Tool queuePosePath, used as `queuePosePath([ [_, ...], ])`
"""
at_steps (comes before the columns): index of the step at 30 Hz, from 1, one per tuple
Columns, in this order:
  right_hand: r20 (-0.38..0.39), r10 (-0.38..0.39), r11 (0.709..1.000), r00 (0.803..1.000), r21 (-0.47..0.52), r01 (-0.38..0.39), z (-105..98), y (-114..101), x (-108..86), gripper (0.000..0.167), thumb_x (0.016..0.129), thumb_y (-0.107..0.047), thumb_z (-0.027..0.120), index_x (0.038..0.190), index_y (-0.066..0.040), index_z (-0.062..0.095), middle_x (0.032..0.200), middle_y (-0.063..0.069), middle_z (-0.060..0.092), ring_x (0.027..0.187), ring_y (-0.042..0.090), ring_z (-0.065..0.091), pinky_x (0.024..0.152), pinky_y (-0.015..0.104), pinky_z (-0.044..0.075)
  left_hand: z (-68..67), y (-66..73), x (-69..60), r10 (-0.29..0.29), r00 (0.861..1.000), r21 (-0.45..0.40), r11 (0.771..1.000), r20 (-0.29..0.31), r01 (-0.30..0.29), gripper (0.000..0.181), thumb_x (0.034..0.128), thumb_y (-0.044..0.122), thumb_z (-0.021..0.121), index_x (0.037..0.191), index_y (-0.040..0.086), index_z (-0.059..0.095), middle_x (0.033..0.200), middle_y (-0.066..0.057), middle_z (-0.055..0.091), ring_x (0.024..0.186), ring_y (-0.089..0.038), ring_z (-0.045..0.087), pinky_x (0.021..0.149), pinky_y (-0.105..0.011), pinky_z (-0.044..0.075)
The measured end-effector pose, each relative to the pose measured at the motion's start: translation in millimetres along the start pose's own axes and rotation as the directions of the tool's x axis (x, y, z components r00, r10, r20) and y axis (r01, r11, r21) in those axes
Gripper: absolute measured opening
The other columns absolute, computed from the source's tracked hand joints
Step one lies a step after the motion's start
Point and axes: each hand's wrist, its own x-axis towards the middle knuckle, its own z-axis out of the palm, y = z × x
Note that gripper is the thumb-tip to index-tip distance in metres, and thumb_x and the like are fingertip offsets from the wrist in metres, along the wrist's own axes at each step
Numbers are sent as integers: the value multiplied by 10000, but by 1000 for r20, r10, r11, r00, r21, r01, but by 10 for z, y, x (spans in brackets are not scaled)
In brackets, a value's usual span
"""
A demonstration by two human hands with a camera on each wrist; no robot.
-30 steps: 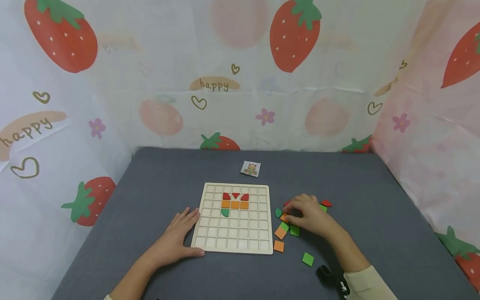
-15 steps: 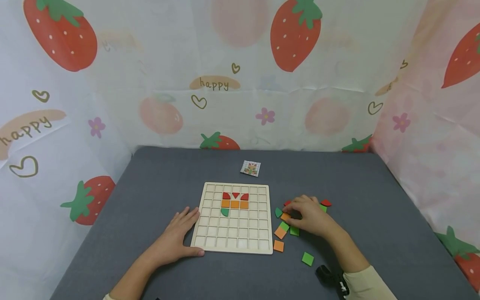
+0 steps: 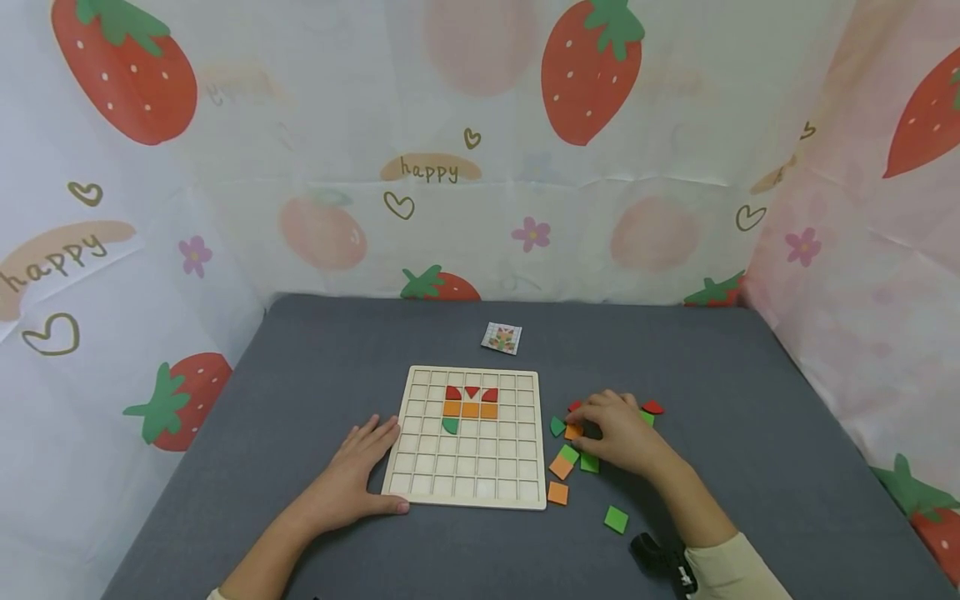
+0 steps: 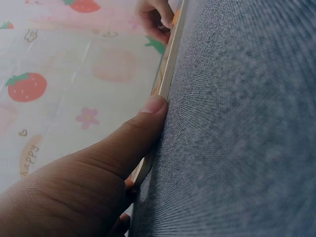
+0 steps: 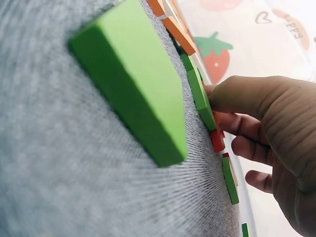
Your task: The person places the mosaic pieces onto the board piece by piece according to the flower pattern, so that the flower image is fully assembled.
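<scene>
A square wooden grid board lies on the dark cloth. In its cells sit several red pieces, a row of orange square tiles and one dark green rounded piece. My left hand rests at the board's left side with fingers extended; the thumb touches the front edge near the corner. Right of the board, my right hand pinches an orange tile between thumb and index finger, low among the loose pieces. The right wrist view hides the fingertips behind a green tile.
Around the right hand lie a dark green rounded piece, orange tiles, green tiles and a red piece. One green tile lies nearer the front. A small pattern card is behind the board. Printed cloth encloses the table.
The orange tile at the right fingertips has turned and shifted slightly. Both hands stay almost where they were, and the pieces in the board are unchanged.
</scene>
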Motion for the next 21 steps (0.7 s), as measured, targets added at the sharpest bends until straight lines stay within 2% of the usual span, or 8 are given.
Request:
queuePosePath([
  [10, -28, 10, 996, 1000, 87, -8, -86, -37, 47, 264, 895, -263, 802, 1145, -183, 777, 1126, -16, 705, 1086, 232, 560, 946, 518, 367, -14, 14, -12, 1, 1000, -9, 1000, -1, -1, 1177, 719, 609, 856, 1610, 61, 317, 1684, -112, 279, 1573, -393, 147, 1258, -627, 100],
  [15, -55, -6, 992, 998, 128, 13, -166, -105, 74, 271, 891, -235, 812, 1153, -175, 775, 1128, -36, 698, 1070, 209, 550, 923, 501, 367, -16, 24, -23, 14, 1000, -1, 1000, -14, -14, 1164, 725, 606, 854, 1599, 39, 334, 1668, -148, 304, 1558, -431, 171, 1242, -655, 119],
  [21, -82, -35, 986, 996, 161, 47, -271, -225, 149, 265, 898, -218, 808, 1157, -174, 773, 1132, -55, 690, 1089, 208, 548, 932, 516, 370, -15, 32, -21, 3, 1000, -1, 1000, -8, -3, 1171, 720, 603, 859, 1603, 46, 329, 1674, -135, 297, 1566, -412, 161, 1254, -632, 105],
])
